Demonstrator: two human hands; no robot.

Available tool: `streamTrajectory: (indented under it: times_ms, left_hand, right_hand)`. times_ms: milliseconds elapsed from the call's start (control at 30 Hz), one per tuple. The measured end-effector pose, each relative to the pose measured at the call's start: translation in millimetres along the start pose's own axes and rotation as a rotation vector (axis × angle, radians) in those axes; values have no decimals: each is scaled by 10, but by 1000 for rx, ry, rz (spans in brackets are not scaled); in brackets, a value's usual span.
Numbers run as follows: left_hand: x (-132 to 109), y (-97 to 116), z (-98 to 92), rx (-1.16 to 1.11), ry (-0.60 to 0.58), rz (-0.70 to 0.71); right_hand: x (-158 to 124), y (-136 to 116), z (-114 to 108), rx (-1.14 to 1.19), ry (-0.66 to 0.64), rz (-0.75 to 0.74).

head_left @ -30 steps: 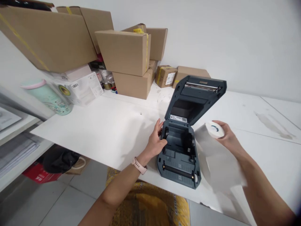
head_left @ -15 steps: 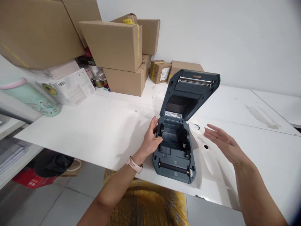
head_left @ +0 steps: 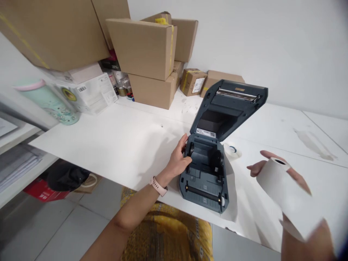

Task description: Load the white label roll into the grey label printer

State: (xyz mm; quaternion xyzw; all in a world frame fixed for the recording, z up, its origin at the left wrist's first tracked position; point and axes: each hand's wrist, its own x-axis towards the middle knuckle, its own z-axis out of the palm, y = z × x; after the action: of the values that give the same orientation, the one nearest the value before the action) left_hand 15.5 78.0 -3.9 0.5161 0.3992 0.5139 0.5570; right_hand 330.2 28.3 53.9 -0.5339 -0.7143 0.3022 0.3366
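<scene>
Although the broad white flat-topped bench [head_left: 122,145] gives everything here a footing, its front edge runs close to the work, so whatever rolls toward the person could go over it. Stacked brown cardboard boxes [head_left: 141,50] at the back left are well apart from both hands and look a minor hazard unless the bench is jolted.

Near that front edge sits an open dark blue-grey plastic label printer [head_left: 202,174], its hinged lid [head_left: 236,107] standing up at a slant. A knock could bring the lid down on the left hand [head_left: 178,161], whose fingers are wrapped over the base's left wall, thumb toward the inside. A hard pull there could also drag the printer toward the edge.

Out to the right, apart from the printer, the right hand [head_left: 258,168] has its fingers closed around a white cylindrical paper roll [head_left: 277,185]. Blur hides how firmly; a slack hold could let it slip or unwind. A loose white paper strip [head_left: 231,206] lies along the printer's right side and could crease or catch under the base; whether it joins the roll cannot be told.

Just beside the printer, near its hinge, a white paper spool with a blue core [head_left: 236,153] could be bumped away. Among the smallest parts, the black round plastic holder [head_left: 216,159] inside the bay might bend if forced, and the slim black roller [head_left: 203,194] at the front might be smudged by touch.
</scene>
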Motion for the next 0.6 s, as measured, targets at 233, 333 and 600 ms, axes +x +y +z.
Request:
streamTrajectory:
  times_ms: [233, 333, 600]
  left_hand:
    - [3, -60, -34, 22, -6, 6]
    - [4, -100, -49, 28, -16, 30]
    - [12, -103, -46, 31, -17, 14]
  right_hand:
    - [626, -792, 583, -268, -461, -120]
    - [841, -739, 839, -596, -523, -215]
    - [870, -611, 1021, -860, -515, -262]
